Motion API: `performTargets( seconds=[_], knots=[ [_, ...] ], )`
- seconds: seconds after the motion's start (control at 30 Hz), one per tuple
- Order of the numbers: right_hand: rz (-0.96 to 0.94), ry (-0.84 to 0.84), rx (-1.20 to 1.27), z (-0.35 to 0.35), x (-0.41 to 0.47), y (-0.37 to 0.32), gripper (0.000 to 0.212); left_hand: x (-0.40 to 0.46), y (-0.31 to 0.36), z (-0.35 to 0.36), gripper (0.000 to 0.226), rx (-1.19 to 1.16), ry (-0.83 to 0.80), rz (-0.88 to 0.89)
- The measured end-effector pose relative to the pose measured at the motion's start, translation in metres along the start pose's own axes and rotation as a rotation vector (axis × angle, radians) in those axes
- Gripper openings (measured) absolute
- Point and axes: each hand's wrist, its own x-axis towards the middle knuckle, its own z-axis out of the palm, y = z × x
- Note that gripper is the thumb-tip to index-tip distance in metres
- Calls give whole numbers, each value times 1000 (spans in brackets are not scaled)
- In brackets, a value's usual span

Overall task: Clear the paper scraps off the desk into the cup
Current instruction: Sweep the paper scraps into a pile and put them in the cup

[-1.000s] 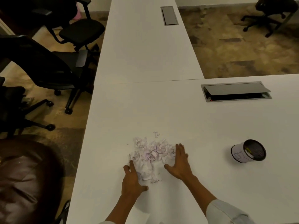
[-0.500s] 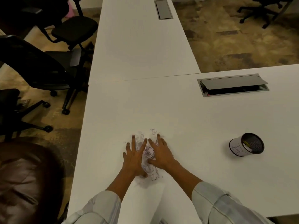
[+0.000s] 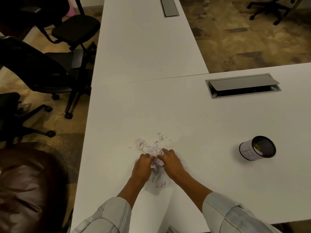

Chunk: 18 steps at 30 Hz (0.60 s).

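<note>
**Inspector:** What has moved since the earlier frame?

**Operator:** Both hands have closed. Half a second ago I saw the fingers spread flat over the pile; now the left hand (image 3: 143,167) and the right hand (image 3: 170,161) are curled, knuckles up, bunching the paper scraps (image 3: 157,161) between them at lower centre of the frame. The pile has been drawn in towards the near edge of the desk (image 3: 185,118).

**Inspector:** State of the grip?

**Operator:** Each hand's fingers are curled round crumpled paper, and the two hands nearly touch across the wad. How firmly they hold it, I cannot tell.

**Inspector:** Is the whole pile in hand?

**Operator:** No. Loose scraps (image 3: 159,137) lie just beyond the fingertips, towards the upper side, and more lie between the wrists, nearer the bottom of the frame.

**Inspector:** And the cup?

**Operator:** The cup (image 3: 257,150) sits at right of centre, well apart from the hands, mouth towards the camera. Something is already inside; what, I cannot tell.

**Inspector:** Step in hand?

**Operator:** I judge it the gathering step, with little or nothing of this pile delivered. The next move calls for lifting the wad without shedding pieces, carrying it right to the cup, then returning for the strays.
</note>
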Motion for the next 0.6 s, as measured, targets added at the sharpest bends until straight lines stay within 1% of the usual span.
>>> performTargets(
  seconds=[0.07,0.17,0.23,0.3,0.37,0.5,0.6],
  knots=[
    [48,50,148,-5,-2,5,30,2,1,-6,30,36,51,16],
    [142,119,335,-18,-9,18,32,7,9,-20,27,-145,85,-51],
    [165,152,428,-31,-14,27,30,11,15,-30,30,-231,107,-61],
    [188,192,493,-46,-20,38,29,16,24,-41,35,-237,138,-8],
    [256,225,535,-63,-28,48,34,23,36,-50,34,-262,171,36],
    [352,307,645,-103,-47,74,33,40,74,-63,25,-346,242,171],
    [393,395,692,-136,-66,100,32,54,114,-66,19,-444,266,265]
  ],
)
